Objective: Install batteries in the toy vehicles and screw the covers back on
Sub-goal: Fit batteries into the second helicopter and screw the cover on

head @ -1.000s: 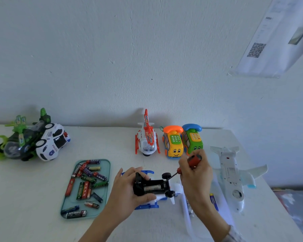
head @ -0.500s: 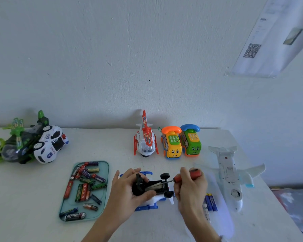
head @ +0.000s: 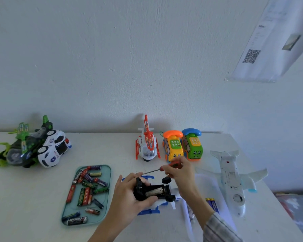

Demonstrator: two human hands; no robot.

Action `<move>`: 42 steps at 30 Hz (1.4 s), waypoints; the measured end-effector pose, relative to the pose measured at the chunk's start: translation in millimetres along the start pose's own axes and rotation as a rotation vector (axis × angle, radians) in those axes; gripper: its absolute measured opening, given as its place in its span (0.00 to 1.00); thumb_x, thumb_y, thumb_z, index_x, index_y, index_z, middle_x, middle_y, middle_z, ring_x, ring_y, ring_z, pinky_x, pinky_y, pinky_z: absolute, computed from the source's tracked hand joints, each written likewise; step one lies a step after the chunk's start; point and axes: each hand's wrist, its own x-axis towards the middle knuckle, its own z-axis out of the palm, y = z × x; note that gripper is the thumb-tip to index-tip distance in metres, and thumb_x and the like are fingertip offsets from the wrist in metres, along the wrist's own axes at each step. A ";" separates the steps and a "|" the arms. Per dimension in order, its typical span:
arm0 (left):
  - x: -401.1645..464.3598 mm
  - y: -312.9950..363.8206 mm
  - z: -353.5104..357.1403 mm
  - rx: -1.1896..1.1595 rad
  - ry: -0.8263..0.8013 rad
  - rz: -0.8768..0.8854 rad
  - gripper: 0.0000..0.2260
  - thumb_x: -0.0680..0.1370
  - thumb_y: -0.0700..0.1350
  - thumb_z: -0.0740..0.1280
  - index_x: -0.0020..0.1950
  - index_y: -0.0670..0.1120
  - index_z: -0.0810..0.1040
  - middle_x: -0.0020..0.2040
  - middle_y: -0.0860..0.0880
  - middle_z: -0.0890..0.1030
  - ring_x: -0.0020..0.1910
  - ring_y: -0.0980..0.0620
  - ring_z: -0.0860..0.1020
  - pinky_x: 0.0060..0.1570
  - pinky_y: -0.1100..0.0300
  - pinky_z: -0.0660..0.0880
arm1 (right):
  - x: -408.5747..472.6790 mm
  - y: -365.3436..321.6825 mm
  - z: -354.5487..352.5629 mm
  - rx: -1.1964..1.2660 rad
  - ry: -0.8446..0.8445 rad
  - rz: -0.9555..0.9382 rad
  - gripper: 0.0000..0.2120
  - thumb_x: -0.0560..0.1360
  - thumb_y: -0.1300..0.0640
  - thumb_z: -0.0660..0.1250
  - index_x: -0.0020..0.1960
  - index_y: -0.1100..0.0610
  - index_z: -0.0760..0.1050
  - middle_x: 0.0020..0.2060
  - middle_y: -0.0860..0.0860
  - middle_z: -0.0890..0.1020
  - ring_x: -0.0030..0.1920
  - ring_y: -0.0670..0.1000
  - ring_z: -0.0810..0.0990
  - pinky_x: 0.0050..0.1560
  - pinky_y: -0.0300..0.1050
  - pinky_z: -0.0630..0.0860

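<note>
A blue and white toy helicopter (head: pixel 152 191) lies belly-up near the table's front, its black underside showing an uncovered battery bay with a battery in it. My left hand (head: pixel 129 196) grips the toy from the left side. My right hand (head: pixel 180 173) holds a red-handled screwdriver (head: pixel 171 165); its metal shaft points left and its tip hangs just above the toy's left end. A teal tray (head: pixel 105 213) of several loose batteries sits to the left. Two blue batteries (head: pixel 212 205) lie on white paper to the right.
A white toy airplane (head: pixel 232 180) lies upside down at the right. A red and white helicopter (head: pixel 147 142), a yellow phone car (head: pixel 173 147) and a green phone car (head: pixel 192 145) line the back. A police car (head: pixel 53 149) and a green toy (head: pixel 19 147) sit far left.
My right hand lifted the screwdriver out of the toy's underside and swung it up and back, so the shaft now lies nearly level above the toy. My left hand kept its grip.
</note>
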 end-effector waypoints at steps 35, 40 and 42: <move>-14.2 -1.5 -12.6 -0.254 0.002 -0.101 0.29 0.51 0.50 0.84 0.49 0.60 0.80 0.47 0.57 0.82 0.49 0.56 0.80 0.47 0.71 0.74 | -59.5 -11.7 -33.3 -0.370 0.137 -0.291 0.06 0.73 0.54 0.70 0.40 0.48 0.75 0.45 0.43 0.77 0.49 0.46 0.76 0.48 0.40 0.70; -15.2 -0.5 -25.4 -0.298 0.081 -0.118 0.27 0.47 0.53 0.83 0.44 0.55 0.82 0.44 0.54 0.84 0.45 0.57 0.82 0.43 0.73 0.74 | -36.8 17.5 -67.5 -0.707 0.232 0.006 0.07 0.75 0.47 0.67 0.41 0.49 0.75 0.46 0.46 0.79 0.48 0.49 0.76 0.57 0.52 0.69; -14.7 3.7 -35.4 -0.305 0.120 -0.113 0.25 0.47 0.55 0.80 0.42 0.54 0.82 0.43 0.55 0.84 0.44 0.57 0.82 0.42 0.73 0.74 | -35.1 29.3 -70.8 -0.897 0.250 0.058 0.08 0.75 0.46 0.64 0.43 0.49 0.75 0.50 0.47 0.77 0.50 0.49 0.75 0.56 0.48 0.64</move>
